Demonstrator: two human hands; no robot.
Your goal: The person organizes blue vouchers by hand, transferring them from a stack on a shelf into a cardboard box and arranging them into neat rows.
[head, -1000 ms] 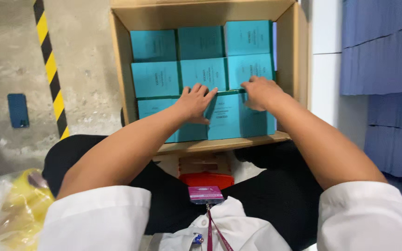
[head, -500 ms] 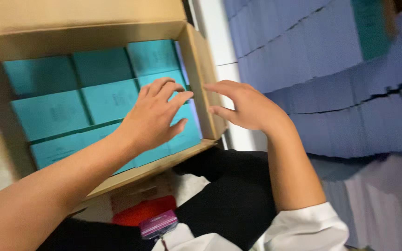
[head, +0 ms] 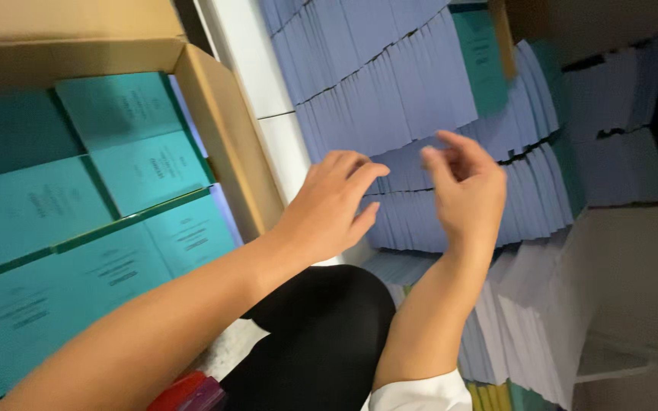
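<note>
I see both hands empty, fingers spread: left hand and right hand before the blue-purple flat stacks. Cardboard box with teal boxes at nine o'clock, partly cut off.

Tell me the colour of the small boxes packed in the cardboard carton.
Teal, with dark print on top: the small boxes fill the cardboard carton, seen in the head view.

left hand: raised, empty, fingers loosely curled, palm turned down and rightward
right hand: raised just beside it, empty, fingers bent, thumb apart
forearms: bare, both angled up toward the right
</note>
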